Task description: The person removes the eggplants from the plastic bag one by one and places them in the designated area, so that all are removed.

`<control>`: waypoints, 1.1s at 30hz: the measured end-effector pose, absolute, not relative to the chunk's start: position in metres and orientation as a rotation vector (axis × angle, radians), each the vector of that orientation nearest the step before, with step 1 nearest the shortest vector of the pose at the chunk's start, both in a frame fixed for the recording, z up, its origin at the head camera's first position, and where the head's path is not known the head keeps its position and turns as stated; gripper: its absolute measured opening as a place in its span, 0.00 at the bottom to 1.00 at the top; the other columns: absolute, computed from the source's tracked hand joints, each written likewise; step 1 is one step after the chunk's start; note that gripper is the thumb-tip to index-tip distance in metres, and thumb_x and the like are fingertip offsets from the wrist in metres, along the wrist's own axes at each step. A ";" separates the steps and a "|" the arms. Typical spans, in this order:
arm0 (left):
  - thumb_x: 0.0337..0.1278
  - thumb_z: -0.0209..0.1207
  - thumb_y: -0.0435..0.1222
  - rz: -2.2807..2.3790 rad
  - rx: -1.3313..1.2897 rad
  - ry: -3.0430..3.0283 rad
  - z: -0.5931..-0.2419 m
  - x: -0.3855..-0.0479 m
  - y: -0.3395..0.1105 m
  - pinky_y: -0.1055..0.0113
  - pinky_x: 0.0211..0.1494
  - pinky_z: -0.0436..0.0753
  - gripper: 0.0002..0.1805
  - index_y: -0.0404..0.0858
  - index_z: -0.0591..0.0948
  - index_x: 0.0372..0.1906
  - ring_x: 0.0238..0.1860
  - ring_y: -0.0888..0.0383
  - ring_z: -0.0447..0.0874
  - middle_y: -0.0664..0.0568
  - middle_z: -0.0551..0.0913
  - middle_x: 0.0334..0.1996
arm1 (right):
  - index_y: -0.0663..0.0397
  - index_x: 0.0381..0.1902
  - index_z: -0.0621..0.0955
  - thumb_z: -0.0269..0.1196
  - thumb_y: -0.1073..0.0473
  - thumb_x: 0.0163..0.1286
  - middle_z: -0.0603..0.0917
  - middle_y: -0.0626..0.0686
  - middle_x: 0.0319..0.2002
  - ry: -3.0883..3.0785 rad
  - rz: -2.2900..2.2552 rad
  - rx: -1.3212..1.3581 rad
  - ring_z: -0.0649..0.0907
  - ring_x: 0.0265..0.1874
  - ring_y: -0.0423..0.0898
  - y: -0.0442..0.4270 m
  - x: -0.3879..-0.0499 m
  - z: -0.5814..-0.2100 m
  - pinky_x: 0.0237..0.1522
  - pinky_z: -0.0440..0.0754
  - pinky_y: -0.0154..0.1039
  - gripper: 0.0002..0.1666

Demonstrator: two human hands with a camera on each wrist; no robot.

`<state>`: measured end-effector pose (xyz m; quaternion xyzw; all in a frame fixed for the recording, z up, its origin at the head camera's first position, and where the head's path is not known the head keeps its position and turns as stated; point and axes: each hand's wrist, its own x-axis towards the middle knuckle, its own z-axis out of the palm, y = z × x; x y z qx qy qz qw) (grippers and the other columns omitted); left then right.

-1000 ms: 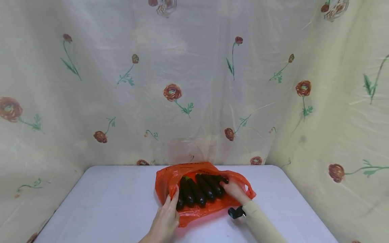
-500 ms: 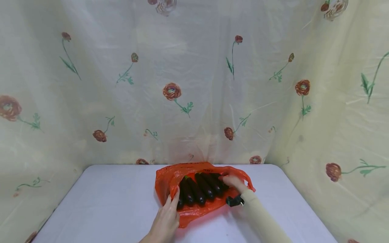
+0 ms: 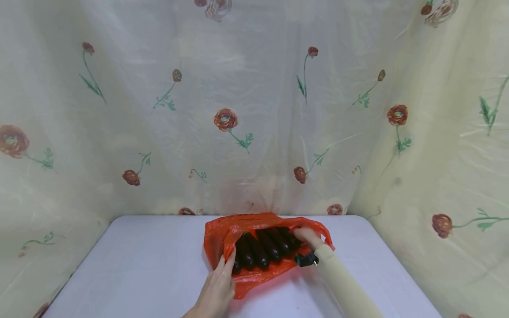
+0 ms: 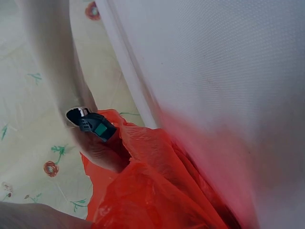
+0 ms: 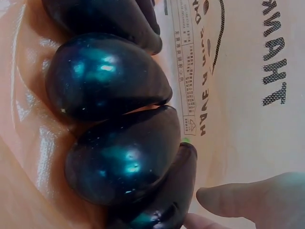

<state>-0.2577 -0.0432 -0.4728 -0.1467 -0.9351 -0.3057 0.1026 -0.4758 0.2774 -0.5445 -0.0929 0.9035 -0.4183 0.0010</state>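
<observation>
An orange-red plastic bag (image 3: 220, 227) lies on its side with its mouth toward me. Inside it, several dark purple eggplants (image 3: 260, 254) lie side by side. My left hand (image 3: 214, 282) pinches the left edge of the bag's mouth. Within the right part of the mouth, my right hand (image 3: 307, 236) is beside the rightmost eggplant (image 5: 164, 191). In the right wrist view its thumb stands apart from that eggplant, and another fingertip is close against the side; contact is unclear. The left wrist view shows the bag's folds (image 4: 152, 186) and the right hand (image 4: 102, 155) partly behind them.
A white-covered table (image 3: 151, 265) carries the bag near its far edge. A flowered curtain (image 3: 262, 110) hangs behind and at both sides. A small black device (image 3: 306, 259) sits at the right wrist. Printed lettering (image 5: 275, 67) runs along the bag's wall.
My right hand has shifted from atop the rightmost eggplants to their right side, slightly farther into the bag. My left hand keeps its pinch, and the upper bag edge sags slightly lower over the eggplants.
</observation>
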 end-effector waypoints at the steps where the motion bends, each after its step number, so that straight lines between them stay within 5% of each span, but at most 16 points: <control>1: 0.49 0.63 0.23 -0.905 -0.434 -2.761 -0.473 -0.258 -0.043 0.56 0.41 0.85 0.40 0.34 0.64 0.71 0.31 0.56 0.80 0.35 0.73 0.59 | 0.46 0.15 0.70 0.53 0.57 0.61 0.66 0.48 0.16 2.852 -1.282 -0.276 0.69 0.19 0.48 0.279 -0.482 -0.549 0.23 0.65 0.38 0.14; 11: 0.51 0.62 0.23 -0.964 -0.435 -2.796 -0.472 -0.259 -0.043 0.54 0.43 0.84 0.39 0.34 0.64 0.71 0.35 0.54 0.81 0.35 0.73 0.60 | 0.62 0.26 0.79 0.54 0.59 0.64 0.73 0.51 0.21 2.739 -1.373 0.071 0.74 0.27 0.49 0.237 -0.409 -0.472 0.32 0.72 0.37 0.12; 21: 0.49 0.61 0.22 -0.959 -0.445 -2.781 -0.473 -0.261 -0.045 0.53 0.44 0.84 0.39 0.33 0.65 0.70 0.37 0.52 0.81 0.34 0.72 0.61 | 0.65 0.34 0.81 0.56 0.57 0.67 0.78 0.57 0.27 2.770 -1.266 0.087 0.77 0.30 0.52 0.238 -0.411 -0.475 0.34 0.75 0.40 0.15; 28: 0.50 0.61 0.22 -0.929 -0.447 -2.761 -0.474 -0.260 -0.046 0.52 0.47 0.83 0.38 0.34 0.65 0.70 0.40 0.51 0.82 0.35 0.72 0.61 | 0.54 0.26 0.78 0.55 0.55 0.69 0.74 0.52 0.23 2.756 -1.235 -0.110 0.75 0.27 0.50 0.264 -0.449 -0.521 0.32 0.73 0.38 0.14; 33: 0.50 0.60 0.22 -0.893 -0.460 -2.727 -0.474 -0.260 -0.047 0.53 0.47 0.83 0.38 0.34 0.65 0.70 0.40 0.50 0.83 0.35 0.72 0.61 | 0.57 0.25 0.76 0.54 0.53 0.70 0.72 0.52 0.21 2.767 -1.210 0.065 0.75 0.28 0.53 0.248 -0.422 -0.493 0.34 0.72 0.41 0.16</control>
